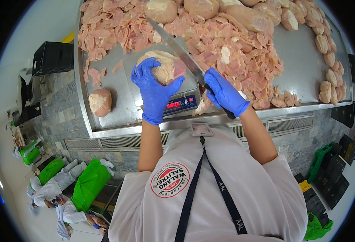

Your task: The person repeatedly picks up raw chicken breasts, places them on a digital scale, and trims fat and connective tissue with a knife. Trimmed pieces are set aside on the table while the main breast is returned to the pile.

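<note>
My left hand (154, 89), in a blue glove, is closed around a pale lump of meat (160, 67) with a pink cut face on its right side. The lump is over a digital scale (181, 105) with a lit red display. In my right hand (226, 92), also gloved in blue, is a long knife (180, 51) with a black handle. Its blade slants up and left, just right of the lump; whether it touches cannot be told. Thin pink meat slices (242, 60) are heaped beyond and right of the scale.
A rimmed steel table (125, 130) carries everything. One meat lump (100, 102) sits alone at left; more lumps (250, 18) line the back and right side. A black crate (52, 58) stands off to the left. Several people in green aprons (91, 183) are at lower left.
</note>
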The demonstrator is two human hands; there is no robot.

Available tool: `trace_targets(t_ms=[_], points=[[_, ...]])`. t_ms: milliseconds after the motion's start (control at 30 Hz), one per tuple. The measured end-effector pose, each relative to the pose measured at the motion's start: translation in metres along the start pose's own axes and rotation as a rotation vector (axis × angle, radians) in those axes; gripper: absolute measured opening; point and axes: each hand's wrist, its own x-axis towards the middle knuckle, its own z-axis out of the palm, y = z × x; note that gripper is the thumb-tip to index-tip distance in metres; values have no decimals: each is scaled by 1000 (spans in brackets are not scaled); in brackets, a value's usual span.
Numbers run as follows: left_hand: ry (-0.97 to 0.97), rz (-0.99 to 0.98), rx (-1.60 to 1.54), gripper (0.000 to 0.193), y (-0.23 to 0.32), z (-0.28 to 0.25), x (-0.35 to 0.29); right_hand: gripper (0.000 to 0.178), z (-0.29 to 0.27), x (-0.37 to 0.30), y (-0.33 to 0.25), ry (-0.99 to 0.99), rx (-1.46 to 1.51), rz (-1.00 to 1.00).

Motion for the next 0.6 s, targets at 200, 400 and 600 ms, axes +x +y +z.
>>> trace_targets(t_ms=[200,400,600], points=[[-27,13,-8,73,-4,-3,-2,39,2,19,-16,-10,-260,6],[32,91,45,73,-10,2,1,47,10,50,-27,10,-337,-32],[64,52,-14,72,-12,4,-1,40,0,15,-6,-180,28,297]])
